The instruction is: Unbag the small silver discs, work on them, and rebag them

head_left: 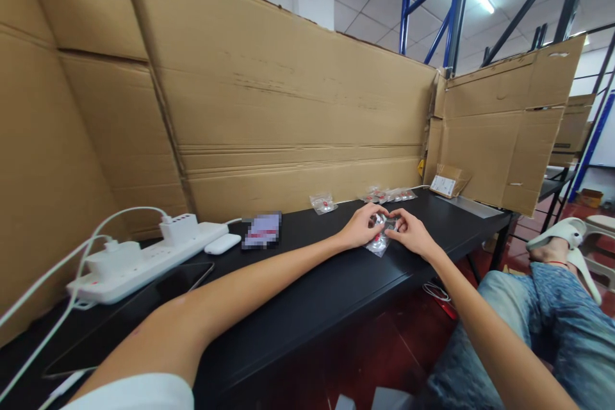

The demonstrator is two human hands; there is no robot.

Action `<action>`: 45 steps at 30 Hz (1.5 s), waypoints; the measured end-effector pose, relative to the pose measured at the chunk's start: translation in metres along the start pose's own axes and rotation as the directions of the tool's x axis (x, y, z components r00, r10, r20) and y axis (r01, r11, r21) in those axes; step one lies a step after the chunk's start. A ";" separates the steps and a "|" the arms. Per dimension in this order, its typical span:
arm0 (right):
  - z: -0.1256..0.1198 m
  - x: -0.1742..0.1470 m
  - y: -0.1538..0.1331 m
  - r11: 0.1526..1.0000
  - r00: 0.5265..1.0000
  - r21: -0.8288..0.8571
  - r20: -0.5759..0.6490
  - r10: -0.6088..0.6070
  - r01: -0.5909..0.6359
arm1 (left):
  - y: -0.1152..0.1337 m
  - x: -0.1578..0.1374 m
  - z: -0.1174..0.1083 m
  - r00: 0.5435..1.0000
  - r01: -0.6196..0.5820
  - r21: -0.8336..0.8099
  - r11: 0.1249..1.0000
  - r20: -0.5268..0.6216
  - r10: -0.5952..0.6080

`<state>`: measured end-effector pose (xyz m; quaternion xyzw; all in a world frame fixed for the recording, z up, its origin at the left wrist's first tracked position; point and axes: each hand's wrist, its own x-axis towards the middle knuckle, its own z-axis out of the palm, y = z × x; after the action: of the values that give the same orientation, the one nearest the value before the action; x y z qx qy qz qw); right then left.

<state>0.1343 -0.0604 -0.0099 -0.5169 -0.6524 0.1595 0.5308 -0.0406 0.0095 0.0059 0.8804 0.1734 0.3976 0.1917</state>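
My left hand point(364, 225) and my right hand point(408, 234) meet over the black table point(307, 295), with the fingers of both curled in a pinch. Between them is a small clear plastic bag point(378, 246) with something red in it. Its lower part hangs below my fingertips, while its upper edge is partly covered by them. I cannot make out the bag's exact contents. Behind my hands, against the cardboard wall, lie more clear bags point(375, 195) with red and silvery bits. A single similar bag point(323, 204) lies to their left.
Cardboard panels point(298, 102) wall the table's back and sides. At left are a white power strip point(144, 266) with cables, a dark tablet point(129, 317), a small white case point(222, 243) and a blurred-out item point(262, 231). A labelled cardboard piece point(446, 182) stands at back right.
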 end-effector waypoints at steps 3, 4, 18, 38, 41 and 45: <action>-0.001 0.001 0.005 0.999 1.000 -0.040 0.023 -0.006 0.007 | 0.003 0.000 0.001 0.997 0.009 -0.066 0.998 -0.075 -0.014; -0.001 0.001 0.005 0.999 1.000 -0.043 0.018 -0.008 0.009 | 0.003 0.000 0.002 0.993 0.029 -0.081 0.996 -0.116 -0.039; -0.014 -0.003 -0.003 0.768 0.959 0.628 -0.126 0.254 -0.121 | -0.006 0.006 0.004 0.903 0.426 -0.585 0.690 0.219 -0.371; -0.005 -0.002 -0.001 0.952 0.983 0.252 -0.021 0.182 -0.171 | -0.006 0.007 0.010 0.793 0.394 -0.864 0.313 0.147 -0.592; -0.006 -0.003 -0.003 0.962 0.990 0.234 0.015 0.141 -0.141 | -0.005 0.006 0.010 0.811 0.402 -0.849 0.344 0.155 -0.564; -0.006 -0.004 -0.004 0.976 0.992 0.179 0.050 0.114 -0.121 | -0.002 0.003 0.012 0.845 0.391 -0.824 0.411 0.144 -0.515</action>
<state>0.1371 -0.0675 -0.0071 -0.5008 -0.6137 0.2597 0.5523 -0.0301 0.0107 -0.0002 0.5739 0.2088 0.4205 0.6709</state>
